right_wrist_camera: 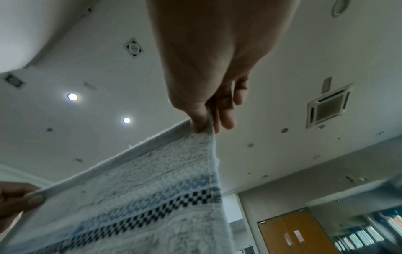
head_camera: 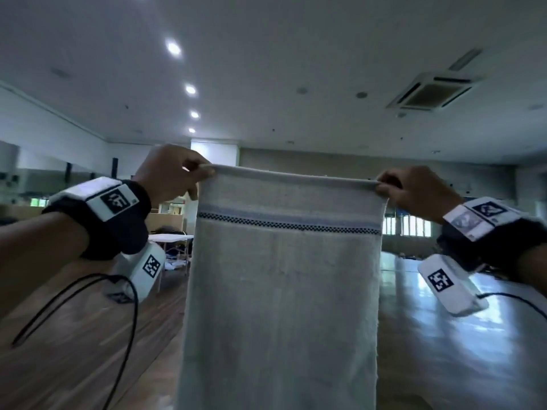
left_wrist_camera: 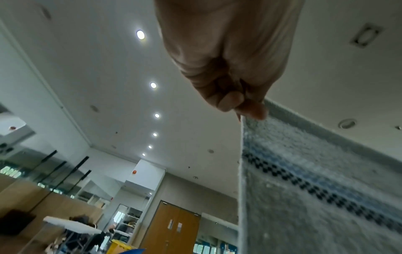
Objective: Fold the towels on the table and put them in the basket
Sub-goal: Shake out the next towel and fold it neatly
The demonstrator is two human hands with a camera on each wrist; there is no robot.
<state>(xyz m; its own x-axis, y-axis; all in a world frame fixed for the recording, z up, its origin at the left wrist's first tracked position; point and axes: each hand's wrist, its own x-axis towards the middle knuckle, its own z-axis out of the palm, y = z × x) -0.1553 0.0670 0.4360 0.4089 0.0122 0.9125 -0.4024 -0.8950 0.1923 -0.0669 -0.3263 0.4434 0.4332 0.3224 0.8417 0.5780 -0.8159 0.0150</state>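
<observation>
Grey towel: held up, long axis hanging straight down.
Left hand: top left corner is pinched.
Right hand: top right corner is pinched, level with left.

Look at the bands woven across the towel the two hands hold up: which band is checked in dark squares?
The lower band on the towel: a thin line of dark squares, directly under the wider plain pale-blue band, which has no squares.
</observation>
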